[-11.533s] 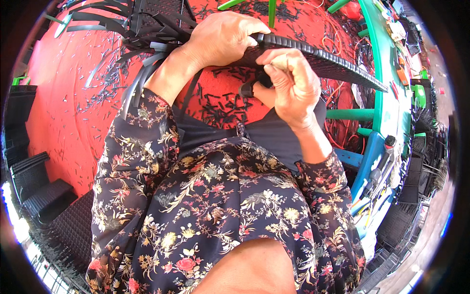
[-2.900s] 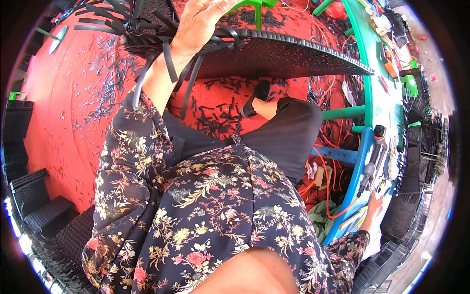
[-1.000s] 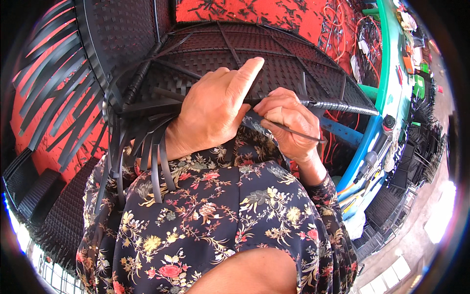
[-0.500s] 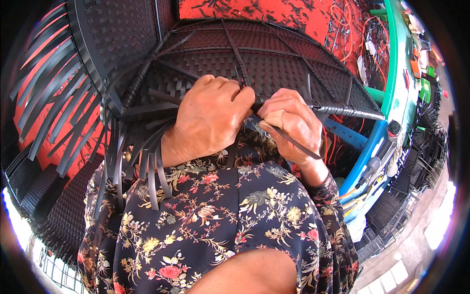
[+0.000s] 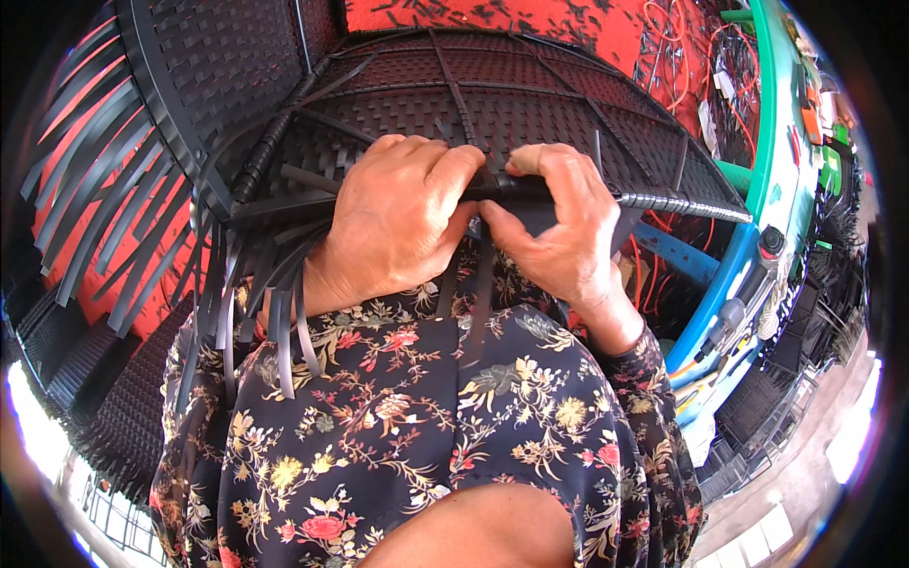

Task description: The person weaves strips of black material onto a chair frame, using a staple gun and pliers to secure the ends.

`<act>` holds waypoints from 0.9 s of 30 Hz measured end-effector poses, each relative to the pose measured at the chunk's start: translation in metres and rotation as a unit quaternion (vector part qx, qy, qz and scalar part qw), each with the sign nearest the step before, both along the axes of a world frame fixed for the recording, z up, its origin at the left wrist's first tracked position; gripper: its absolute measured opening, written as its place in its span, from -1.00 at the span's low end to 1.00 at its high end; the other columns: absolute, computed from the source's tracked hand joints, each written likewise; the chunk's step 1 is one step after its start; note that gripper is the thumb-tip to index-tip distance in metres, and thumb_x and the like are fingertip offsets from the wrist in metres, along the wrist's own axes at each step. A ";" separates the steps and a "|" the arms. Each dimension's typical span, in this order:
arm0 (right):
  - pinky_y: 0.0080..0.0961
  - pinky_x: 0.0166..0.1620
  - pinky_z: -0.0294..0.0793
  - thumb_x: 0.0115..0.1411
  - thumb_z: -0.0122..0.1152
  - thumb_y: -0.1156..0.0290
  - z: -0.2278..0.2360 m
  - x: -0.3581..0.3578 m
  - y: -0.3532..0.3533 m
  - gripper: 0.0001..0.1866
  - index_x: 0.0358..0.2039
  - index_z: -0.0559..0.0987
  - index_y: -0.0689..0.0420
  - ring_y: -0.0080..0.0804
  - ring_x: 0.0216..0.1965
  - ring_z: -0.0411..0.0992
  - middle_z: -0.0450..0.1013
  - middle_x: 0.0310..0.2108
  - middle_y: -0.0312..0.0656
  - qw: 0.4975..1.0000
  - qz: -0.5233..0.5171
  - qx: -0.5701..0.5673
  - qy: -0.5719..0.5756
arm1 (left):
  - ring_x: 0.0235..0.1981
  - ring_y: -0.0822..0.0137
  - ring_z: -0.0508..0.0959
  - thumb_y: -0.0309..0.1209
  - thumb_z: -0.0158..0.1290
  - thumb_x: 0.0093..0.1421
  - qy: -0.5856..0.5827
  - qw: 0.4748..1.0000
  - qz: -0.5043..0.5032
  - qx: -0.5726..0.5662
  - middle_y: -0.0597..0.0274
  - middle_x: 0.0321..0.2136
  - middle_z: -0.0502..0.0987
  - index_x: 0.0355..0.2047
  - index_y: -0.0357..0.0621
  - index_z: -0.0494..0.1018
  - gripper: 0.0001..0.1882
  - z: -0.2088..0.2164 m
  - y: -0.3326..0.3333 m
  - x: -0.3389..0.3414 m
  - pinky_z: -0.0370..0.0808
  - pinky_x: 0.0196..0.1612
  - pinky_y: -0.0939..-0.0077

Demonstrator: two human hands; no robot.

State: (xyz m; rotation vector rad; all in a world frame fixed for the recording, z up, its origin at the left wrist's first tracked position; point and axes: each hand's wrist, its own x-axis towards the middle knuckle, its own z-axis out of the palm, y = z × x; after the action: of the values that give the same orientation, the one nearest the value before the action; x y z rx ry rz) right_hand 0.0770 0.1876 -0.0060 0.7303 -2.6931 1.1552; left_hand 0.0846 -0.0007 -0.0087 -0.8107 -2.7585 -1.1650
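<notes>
Both forearms enter from the lower edge in floral sleeves and meet at the centre of the view. The left hand (image 5: 402, 222) lies knuckles-up, its fingers (image 5: 431, 161) curled together over the near rim of a black woven panel (image 5: 530, 104). The right hand (image 5: 563, 227) sits just beside it, touching it at the thumb, with its fingers (image 5: 559, 166) hooked over the same rim and pinching a dark wrapped rod (image 5: 663, 201) that runs out to the right along the panel's edge. The panel lies tilted across the lap, its ribs fanning away from the hands towards the top of the view. Loose black strips (image 5: 275, 322) hang from its left end, just beside the left wrist, and two more drop between the hands onto the floral garment (image 5: 426, 445). A second woven piece (image 5: 218, 66) stands at upper left. Behind is a red floor (image 5: 530, 19) scattered with black offcuts. At right stands a teal frame (image 5: 772, 142) bearing small orange and green items, too small to tell apart.
</notes>
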 end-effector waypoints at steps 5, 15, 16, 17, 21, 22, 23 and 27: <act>-0.30 -0.23 0.41 -0.23 0.35 0.47 -0.001 0.000 -0.007 -0.60 -0.30 0.46 0.16 -0.16 -0.36 0.44 0.43 -0.44 -0.16 0.999 -0.016 0.025 -0.012 | -0.34 -0.01 0.51 -0.56 0.20 -0.16 0.005 1.000 0.003 0.007 0.02 -0.38 0.52 -0.18 -0.28 0.42 -0.56 -0.001 0.000 0.000 0.42 -0.23 0.19; -0.30 -0.26 0.40 -0.23 0.31 0.49 -0.002 -0.003 -0.002 -0.61 -0.31 0.43 0.18 -0.16 -0.39 0.42 0.41 -0.45 -0.15 0.999 0.016 0.033 0.015 | -0.34 0.00 0.52 -0.56 0.21 -0.14 -0.005 1.000 0.012 0.014 0.02 -0.40 0.52 -0.20 -0.26 0.43 -0.58 -0.004 0.000 -0.001 0.42 -0.25 0.21; -0.30 -0.27 0.40 -0.23 0.31 0.49 -0.002 -0.003 -0.003 -0.62 -0.32 0.43 0.18 -0.16 -0.40 0.42 0.41 -0.45 -0.15 0.999 0.016 0.031 0.018 | -0.34 0.00 0.52 -0.57 0.21 -0.13 0.002 1.000 0.012 0.012 0.02 -0.41 0.52 -0.20 -0.26 0.43 -0.58 -0.004 0.000 -0.002 0.42 -0.25 0.22; -0.30 -0.27 0.40 -0.23 0.31 0.49 -0.002 -0.003 -0.003 -0.61 -0.32 0.43 0.18 -0.16 -0.40 0.42 0.41 -0.46 -0.15 0.999 0.010 0.033 0.012 | -0.34 0.00 0.52 -0.57 0.21 -0.13 0.004 1.000 0.012 0.013 0.02 -0.41 0.52 -0.20 -0.25 0.43 -0.59 -0.004 0.000 -0.002 0.42 -0.25 0.22; -0.31 -0.27 0.39 -0.22 0.31 0.46 -0.002 -0.002 -0.008 -0.60 -0.30 0.43 0.18 -0.17 -0.40 0.42 0.40 -0.46 -0.15 0.999 -0.013 0.038 0.001 | -0.36 0.03 0.51 -0.56 0.19 -0.11 0.001 1.000 0.008 0.016 0.05 -0.44 0.50 -0.22 -0.23 0.41 -0.63 -0.003 0.000 -0.002 0.40 -0.26 0.23; -0.31 -0.26 0.39 -0.22 0.31 0.46 -0.001 -0.001 -0.008 -0.60 -0.30 0.43 0.18 -0.17 -0.39 0.42 0.40 -0.46 -0.15 0.999 -0.015 0.042 -0.007 | -0.37 0.05 0.50 -0.55 0.18 -0.10 0.009 1.000 0.009 0.019 0.07 -0.47 0.48 -0.25 -0.22 0.39 -0.66 -0.002 0.001 -0.003 0.38 -0.26 0.23; -0.30 -0.25 0.38 -0.22 0.32 0.46 -0.001 -0.001 -0.009 -0.60 -0.29 0.43 0.18 -0.16 -0.39 0.42 0.40 -0.46 -0.15 0.999 -0.021 0.041 -0.012 | -0.39 0.08 0.50 -0.53 0.16 -0.08 0.011 1.000 0.008 0.020 0.10 -0.50 0.46 -0.28 -0.20 0.38 -0.69 -0.002 0.001 -0.003 0.35 -0.27 0.24; -0.29 -0.19 0.38 -0.23 0.33 0.45 -0.002 -0.001 -0.006 -0.57 -0.27 0.43 0.18 -0.15 -0.35 0.42 0.42 -0.42 -0.14 0.998 -0.011 0.054 -0.007 | -0.32 -0.02 0.52 -0.59 0.18 -0.12 -0.024 1.000 0.012 0.009 0.01 -0.38 0.53 -0.20 -0.25 0.43 -0.60 -0.001 0.001 -0.002 0.42 -0.23 0.21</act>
State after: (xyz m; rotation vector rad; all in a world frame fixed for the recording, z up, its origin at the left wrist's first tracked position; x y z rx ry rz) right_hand 0.0763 0.1817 -0.0077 0.7090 -2.7864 1.0203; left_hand 0.0825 -0.0001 -0.0093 -0.7547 -2.7834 -1.2189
